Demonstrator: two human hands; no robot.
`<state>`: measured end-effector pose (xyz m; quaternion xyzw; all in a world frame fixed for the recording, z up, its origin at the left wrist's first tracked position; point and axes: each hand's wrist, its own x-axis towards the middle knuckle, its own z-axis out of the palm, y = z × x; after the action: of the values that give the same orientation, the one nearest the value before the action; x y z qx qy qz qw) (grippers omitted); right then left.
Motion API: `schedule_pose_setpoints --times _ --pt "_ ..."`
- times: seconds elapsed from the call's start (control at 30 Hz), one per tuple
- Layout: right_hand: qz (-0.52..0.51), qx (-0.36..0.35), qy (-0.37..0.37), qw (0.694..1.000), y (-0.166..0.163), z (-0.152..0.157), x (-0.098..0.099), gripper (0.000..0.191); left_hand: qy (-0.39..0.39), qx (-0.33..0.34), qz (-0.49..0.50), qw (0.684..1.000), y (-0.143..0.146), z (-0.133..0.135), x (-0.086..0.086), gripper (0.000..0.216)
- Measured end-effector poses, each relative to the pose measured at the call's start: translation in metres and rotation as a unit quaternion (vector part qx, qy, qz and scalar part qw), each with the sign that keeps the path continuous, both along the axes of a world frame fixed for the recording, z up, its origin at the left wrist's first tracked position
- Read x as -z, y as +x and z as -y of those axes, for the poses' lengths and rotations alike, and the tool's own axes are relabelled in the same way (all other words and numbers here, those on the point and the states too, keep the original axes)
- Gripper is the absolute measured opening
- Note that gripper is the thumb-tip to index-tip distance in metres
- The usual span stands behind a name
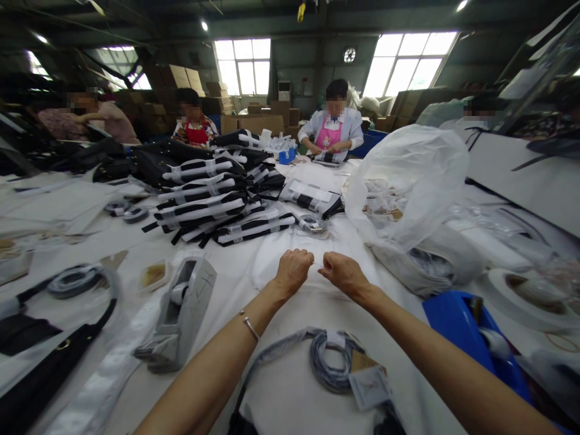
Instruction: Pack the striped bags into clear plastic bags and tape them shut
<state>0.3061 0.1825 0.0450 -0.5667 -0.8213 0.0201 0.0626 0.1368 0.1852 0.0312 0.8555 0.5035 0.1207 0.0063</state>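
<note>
Both of my fists are close together above the middle of the table. My left hand (294,269) is closed, and so is my right hand (343,273). A thin whitish sheet (319,284), which looks like plastic, spans the gap between them, and its edge seems pinched in both. Below my wrists lies a coiled grey strap (333,362), wrapped in clear film with a white band around it. A card tag (371,386) hangs at the coil's lower right. Part of a black bag is cut off at the bottom edge.
Left stands a grey tape dispenser (183,314), right a blue tape dispenser (475,344). Wrapped black bags (203,202) are piled ahead, beside a grey wrapped bag (310,196). A large clear plastic bag (408,175) bulges at right. A co-worker (333,124) works across the table.
</note>
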Motion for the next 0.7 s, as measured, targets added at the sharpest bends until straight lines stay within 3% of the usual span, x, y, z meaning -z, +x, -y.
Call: schedule_pose_setpoints --times 0.13,0.27,0.4,0.5,0.57,0.63,0.7 --pt "0.047 0.035 0.037 0.998 0.009 0.0 0.0 0.009 0.007 -0.035 -0.005 0.999 -0.001 0.001 0.006 0.028" --pt "0.082 0.038 0.023 0.996 0.029 0.006 0.01 0.006 -0.029 -0.033 -0.014 0.999 -0.017 0.012 0.015 0.021" --pt "0.104 0.019 0.013 0.994 0.051 0.03 0.024 0.011 -0.053 -0.06 -0.002 0.997 -0.042 0.03 0.021 0.006" --pt "0.097 0.026 0.015 0.995 0.074 0.055 0.037 0.016 -0.043 -0.126 0.042 0.99 -0.067 0.045 0.019 0.02" --pt "0.061 0.059 0.016 0.996 0.093 0.07 0.046 0.015 -0.04 -0.183 0.088 0.978 -0.085 0.053 0.018 0.022" --pt "-0.023 0.134 0.004 0.991 0.109 0.082 0.054 0.012 -0.05 -0.248 0.145 0.957 -0.101 0.06 0.018 0.018" --pt "-0.207 0.24 -0.037 0.948 0.119 0.088 0.058 0.015 -0.074 -0.305 0.214 0.925 -0.113 0.063 0.02 0.009"
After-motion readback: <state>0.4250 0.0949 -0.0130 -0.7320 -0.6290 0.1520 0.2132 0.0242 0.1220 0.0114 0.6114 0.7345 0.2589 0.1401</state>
